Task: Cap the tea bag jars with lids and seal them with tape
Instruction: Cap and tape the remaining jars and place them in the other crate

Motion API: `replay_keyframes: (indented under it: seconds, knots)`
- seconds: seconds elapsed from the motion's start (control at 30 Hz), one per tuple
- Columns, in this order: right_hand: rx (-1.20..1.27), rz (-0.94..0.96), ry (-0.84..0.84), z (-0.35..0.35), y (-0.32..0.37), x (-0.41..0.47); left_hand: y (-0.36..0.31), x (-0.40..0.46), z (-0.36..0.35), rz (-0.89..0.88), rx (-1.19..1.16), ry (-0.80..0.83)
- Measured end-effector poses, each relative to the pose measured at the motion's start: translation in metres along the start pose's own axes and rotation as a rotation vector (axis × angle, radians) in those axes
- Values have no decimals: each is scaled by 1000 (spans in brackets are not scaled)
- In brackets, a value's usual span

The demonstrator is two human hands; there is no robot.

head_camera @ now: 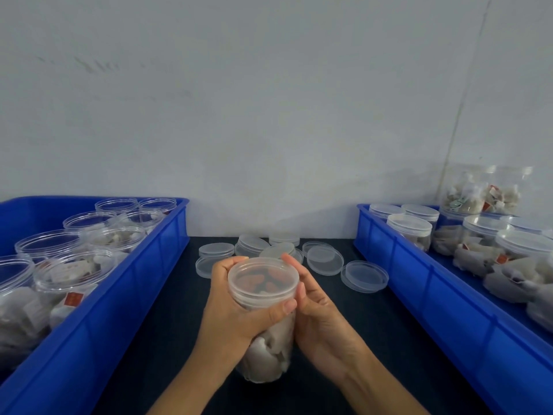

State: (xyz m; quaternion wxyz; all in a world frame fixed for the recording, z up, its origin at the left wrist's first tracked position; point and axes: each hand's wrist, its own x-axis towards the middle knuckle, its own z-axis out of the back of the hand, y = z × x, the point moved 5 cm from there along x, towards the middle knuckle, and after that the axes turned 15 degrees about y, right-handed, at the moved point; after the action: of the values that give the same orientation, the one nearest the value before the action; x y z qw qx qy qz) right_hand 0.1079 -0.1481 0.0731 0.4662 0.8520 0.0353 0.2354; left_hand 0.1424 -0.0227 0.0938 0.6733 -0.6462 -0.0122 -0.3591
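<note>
Left hand [236, 307]: fingers wrap the back of a clear jar [267, 348], thumb [279, 310] curled across the front just under the lid [263, 280]. A firm grasp. Right hand [317, 313]: fingers curled against the jar's right side, fingertips up at the lid's rim, so it grips jar and lid edge together. Both forearms come in from the bottom edge of the view.

The jar is held between the two hands, tilted slightly with its top toward the camera, over a dark tabletop [161, 339]; whether its base touches the surface cannot be told. It is packed with pale tea bags [269, 363]. The translucent lid sits on its mouth; whether it is fully pressed home cannot be told.

Just beyond the jar, toward the wall, a loose scatter of spare lids [326, 259] lies on the tabletop, some overlapping, some upside down.

Left of the jar, a blue crate [143, 265] holds uncapped jars [74, 271] with tea bags inside, mouths open.

Right of the jar, a second blue crate [419, 283] holds capped jars [410, 229], some upright, some lying on their sides. One more filled jar [484, 193] rests on top of those at that crate's far end, near the corner of the pale wall [269, 100].
</note>
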Motion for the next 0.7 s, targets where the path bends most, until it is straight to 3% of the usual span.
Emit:
replay_keyframes:
  seconds: [0.2,0.43,0.63,0.7]
  knots:
    - [-489,-99,-112,-1,27,-3,4,4,0,24,-31,-19]
    - [-834,-200,-63,-15,51,-1,8,11,-8,79,19,-22]
    - [-1093,-269,-76,-30,60,4,17,31,-30,211,-175,-92]
    - [-1133,-277,-107,-32,69,4,11,32,-36,207,-159,-48]
